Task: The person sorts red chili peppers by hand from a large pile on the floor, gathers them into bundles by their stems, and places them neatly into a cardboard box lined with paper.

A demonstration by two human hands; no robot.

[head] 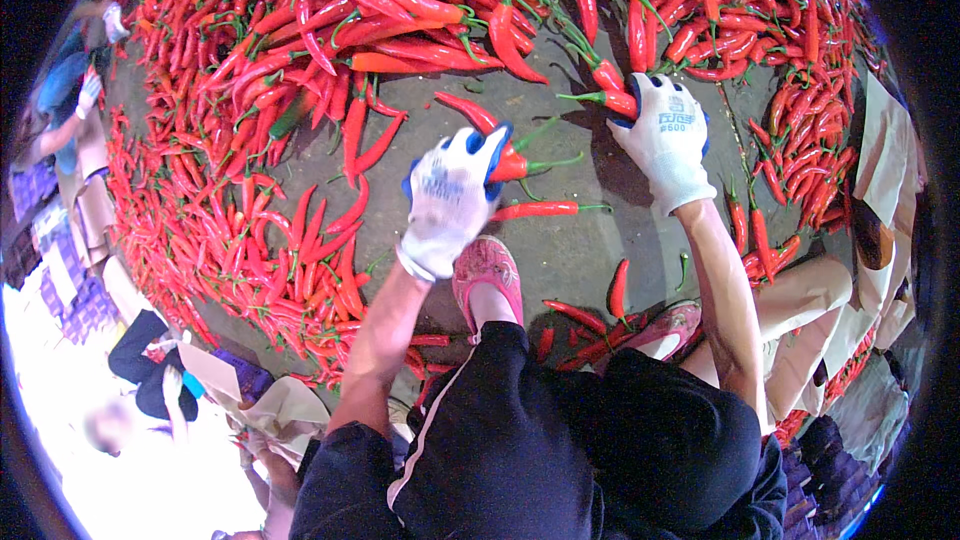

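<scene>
Both my hands wear white knit gloves with blue-coated palms. My left hand (456, 195) is closed around several red chili peppers (511, 165), their green stems pointing right. Below it, one chili (536, 211) lies on the grey floor (555, 247), and another (466, 109) lies just above it. My right hand (666, 127) is closed on a red chili (619, 102) whose stem points left. A second chili (606, 76) touches it from above, and whether the hand holds that one too is unclear. The fingertips of both hands are partly hidden.
Heaps of red chilies (420, 7) spread ahead and to both sides. My pink shoes (487, 270) stand on the floor, with loose chilies (574, 315) between them. Brown paper (795, 300) lies at the right. Other people (64, 82) are at the left and lower left, near purple crates (75, 277).
</scene>
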